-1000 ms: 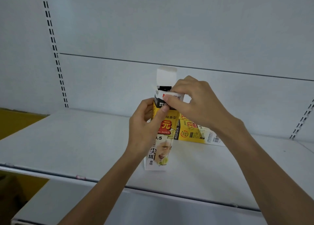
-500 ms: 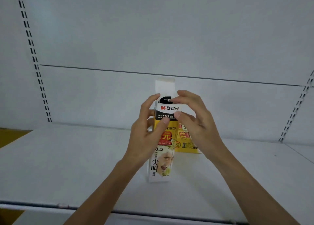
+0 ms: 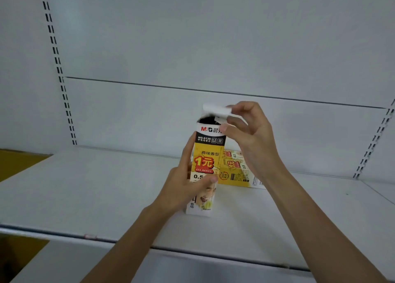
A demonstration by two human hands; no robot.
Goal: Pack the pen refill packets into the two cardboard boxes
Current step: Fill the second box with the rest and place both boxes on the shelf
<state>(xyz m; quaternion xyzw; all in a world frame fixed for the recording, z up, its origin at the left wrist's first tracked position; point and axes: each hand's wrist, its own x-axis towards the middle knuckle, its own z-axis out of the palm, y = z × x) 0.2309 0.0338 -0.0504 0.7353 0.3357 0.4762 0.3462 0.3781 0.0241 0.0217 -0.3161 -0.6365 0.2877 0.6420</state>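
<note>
Fingertips (image 3: 233, 108) of right hand (image 3: 254, 137) on flap (image 3: 215, 111) of upright box (image 3: 206, 152)

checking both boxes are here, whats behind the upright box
A second box lies flat on the shelf behind the upright box; the right hand and wrist cover part of it.

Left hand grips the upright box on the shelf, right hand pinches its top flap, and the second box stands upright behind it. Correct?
One error: the head view shows the second box lying flat on the shelf behind the upright box, not standing. The rest holds.
</note>
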